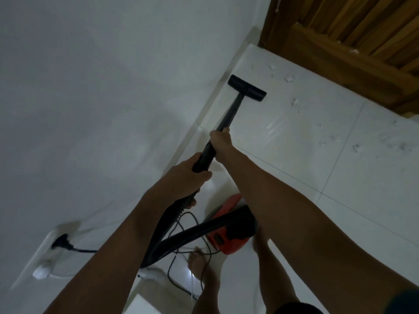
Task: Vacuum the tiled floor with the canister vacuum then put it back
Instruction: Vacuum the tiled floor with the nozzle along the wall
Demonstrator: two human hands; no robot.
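While both hands grip wand (229,117) | nozzle (247,87) beside wall edge

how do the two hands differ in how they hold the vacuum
The right hand grips the rigid wand farther down, nearer the floor head. The left hand grips the wand's upper end, where the ribbed hose joins it, closer to the body. Both have fingers curled around it.
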